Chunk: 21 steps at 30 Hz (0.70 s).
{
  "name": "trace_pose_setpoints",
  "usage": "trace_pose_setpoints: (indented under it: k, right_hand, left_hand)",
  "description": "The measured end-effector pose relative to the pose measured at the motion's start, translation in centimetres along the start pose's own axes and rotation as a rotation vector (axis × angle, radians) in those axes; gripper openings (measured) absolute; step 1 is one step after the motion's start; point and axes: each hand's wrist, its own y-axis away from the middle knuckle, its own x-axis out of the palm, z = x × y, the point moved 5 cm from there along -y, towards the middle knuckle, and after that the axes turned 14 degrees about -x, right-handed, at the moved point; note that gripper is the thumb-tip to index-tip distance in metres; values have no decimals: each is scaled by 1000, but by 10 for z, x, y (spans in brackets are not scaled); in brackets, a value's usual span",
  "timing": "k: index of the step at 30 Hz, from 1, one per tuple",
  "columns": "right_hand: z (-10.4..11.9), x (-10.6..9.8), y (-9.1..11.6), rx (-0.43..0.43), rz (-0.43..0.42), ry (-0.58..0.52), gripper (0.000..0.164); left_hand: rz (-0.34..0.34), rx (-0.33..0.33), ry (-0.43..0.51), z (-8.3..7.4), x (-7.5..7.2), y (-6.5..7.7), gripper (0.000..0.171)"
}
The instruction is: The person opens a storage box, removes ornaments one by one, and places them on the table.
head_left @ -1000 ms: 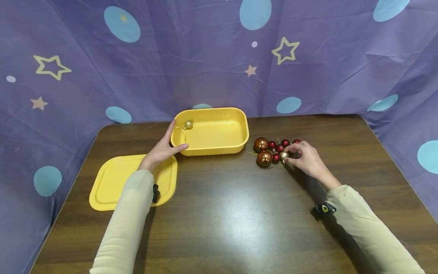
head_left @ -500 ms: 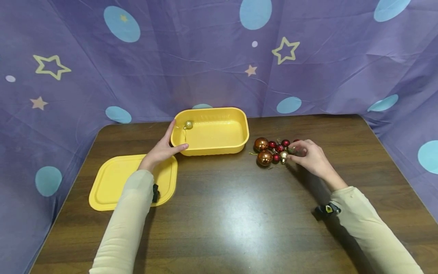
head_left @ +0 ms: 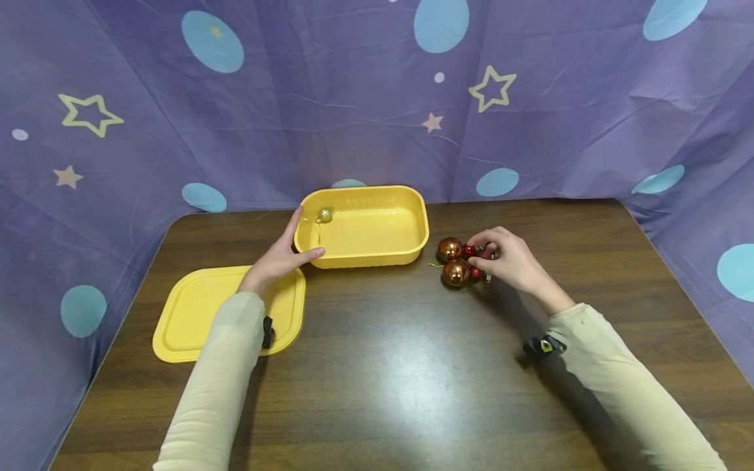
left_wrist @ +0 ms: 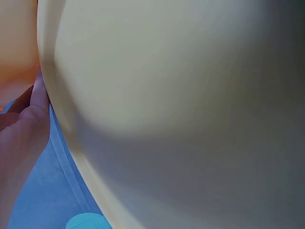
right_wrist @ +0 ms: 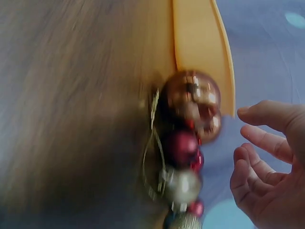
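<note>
My left hand [head_left: 273, 261] spans the near left corner of a yellow plastic container [head_left: 377, 259], fingers extended along its left side and thumb across the front rim. A small gold bauble [head_left: 325, 214] lies inside, at the left end. Over a cluster of Christmas baubles hovers my right hand [head_left: 509, 258], with thumb and fingers apart and nothing held in the right wrist view. The cluster has two large copper baubles [head_left: 456, 273], small red baubles [head_left: 468, 250] and, clearer in the right wrist view, a gold bauble [right_wrist: 183, 187]. That hand hides part of the cluster in the head view.
A yellow lid [head_left: 197, 314] lies flat on the brown wooden table [head_left: 377, 366], partly under the left forearm. Behind the table hangs a purple curtain [head_left: 377, 131] with stars and dots. Gold strings [right_wrist: 159, 143] trail from the baubles.
My right hand has shifted left over the cluster, from the right-hand baubles toward the copper ones, and now covers more of them. The left hand and container have not moved.
</note>
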Motion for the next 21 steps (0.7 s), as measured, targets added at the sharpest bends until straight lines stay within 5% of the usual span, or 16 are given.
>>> trace_pose_setpoints:
  k: [11,21]
  right_hand:
    - [41,33,-47,-178,25,-76,26]
    - [58,60,-69,-191,30,-157,24]
  left_hand:
    - [-6,2,-4,-1,0,1,104]
    - [7,-13,10,-5,0,6,103]
